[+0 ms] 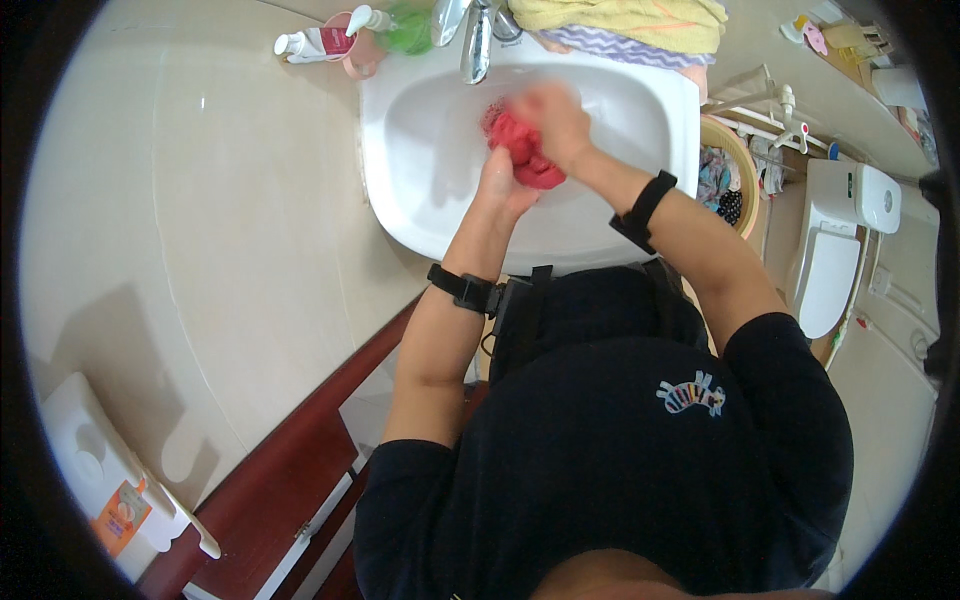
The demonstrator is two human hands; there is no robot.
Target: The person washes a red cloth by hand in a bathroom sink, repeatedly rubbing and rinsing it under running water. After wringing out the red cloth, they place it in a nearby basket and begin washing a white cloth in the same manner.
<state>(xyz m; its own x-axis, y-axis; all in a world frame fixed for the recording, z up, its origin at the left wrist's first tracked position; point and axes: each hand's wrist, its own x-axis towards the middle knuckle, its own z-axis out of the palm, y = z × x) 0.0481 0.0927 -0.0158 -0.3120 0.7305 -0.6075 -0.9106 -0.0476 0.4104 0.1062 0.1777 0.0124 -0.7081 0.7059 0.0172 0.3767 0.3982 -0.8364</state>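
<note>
A bunched red cloth (538, 171) is between my hands over the white washbasin (420, 187). My left hand (504, 180) supports it from the lower left, the thumb lying along its edge. My right hand (553, 120) is at its upper right, blurred, with the fingers curled against the cloth; part of the cloth is hidden behind it. Red specks show at the cloth's upper left. Above the basin, the chrome faucet (477, 52) points down toward the bowl, and no water stream can be made out.
A green pump bottle (409, 30), a pink cup (364, 56) and a tube (307, 45) stand at the back left. Folded yellow towels (622, 22) lie at the back right. A laundry basket (739, 154) and a toilet (829, 262) are on the right.
</note>
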